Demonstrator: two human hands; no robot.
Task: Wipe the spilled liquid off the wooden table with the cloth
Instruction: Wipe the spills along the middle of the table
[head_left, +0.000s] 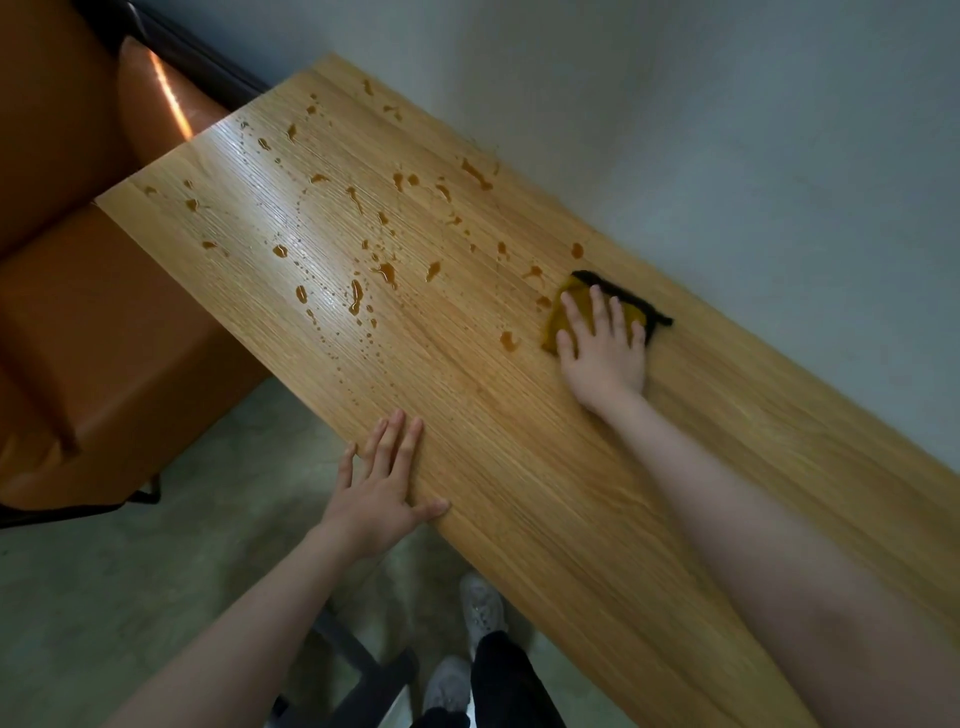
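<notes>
A long wooden table (519, 441) runs from upper left to lower right. Brown drops and small puddles of spilled liquid (387, 271) are scattered over its left and middle part. A yellow cloth with a black edge (582, 296) lies flat on the table near the wall side. My right hand (605, 348) presses flat on the cloth, fingers spread, at the right border of the spill. My left hand (387, 483) rests flat on the table's near edge, fingers apart, holding nothing.
An orange upholstered seat (93, 364) stands against the table's left end. A pale wall (727, 130) runs along the far side of the table. Below the near edge are a grey floor (130, 571), my shoes (480, 608) and a dark chair base (363, 670).
</notes>
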